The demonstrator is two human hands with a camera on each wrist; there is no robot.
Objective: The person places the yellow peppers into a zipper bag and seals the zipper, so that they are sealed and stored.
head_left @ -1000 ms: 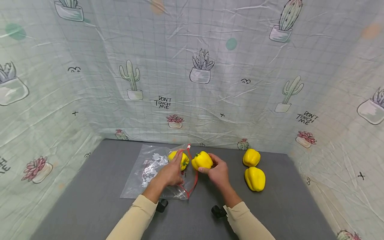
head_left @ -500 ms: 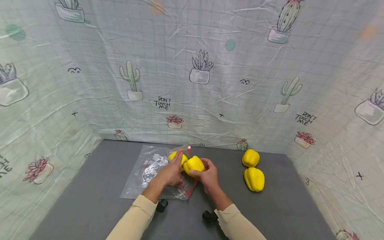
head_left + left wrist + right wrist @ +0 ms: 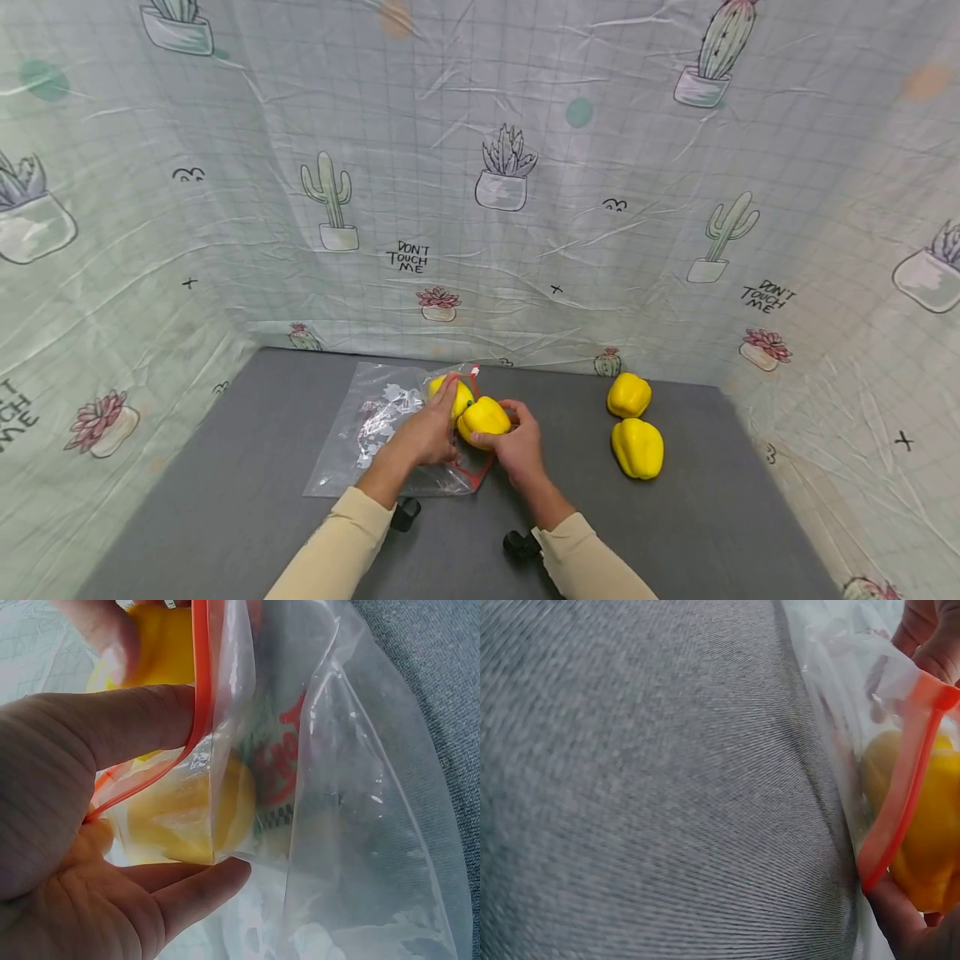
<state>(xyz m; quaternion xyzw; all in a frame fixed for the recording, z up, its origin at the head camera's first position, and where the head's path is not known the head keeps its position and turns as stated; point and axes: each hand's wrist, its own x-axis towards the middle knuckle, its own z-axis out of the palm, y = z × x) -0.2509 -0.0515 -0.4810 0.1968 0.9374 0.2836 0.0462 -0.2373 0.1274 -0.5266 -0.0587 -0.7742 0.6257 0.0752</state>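
A clear plastic zip bag (image 3: 337,454) with a red zip strip (image 3: 201,667) lies on its side, its mouth facing right. My left hand (image 3: 422,435) holds the bag at its mouth; in the left wrist view the thumb lies against the red strip and other fingers reach beneath the plastic. One yellow bell pepper (image 3: 180,817) sits inside the bag, partly behind the left fingers in the head view. My right hand (image 3: 522,446) grips a second yellow bell pepper (image 3: 483,419) at the mouth, close against the first. Its far side is hidden.
Two more yellow bell peppers, one farther back (image 3: 628,395) and one nearer (image 3: 637,448), rest on the grey table (image 3: 225,500) at the right. A cactus-printed sheet (image 3: 555,250) hangs behind and along both sides.
My right hand has carried its bell pepper leftward and slightly down into the bag's mouth, then nearly stopped. The left hand has stayed on the bag.
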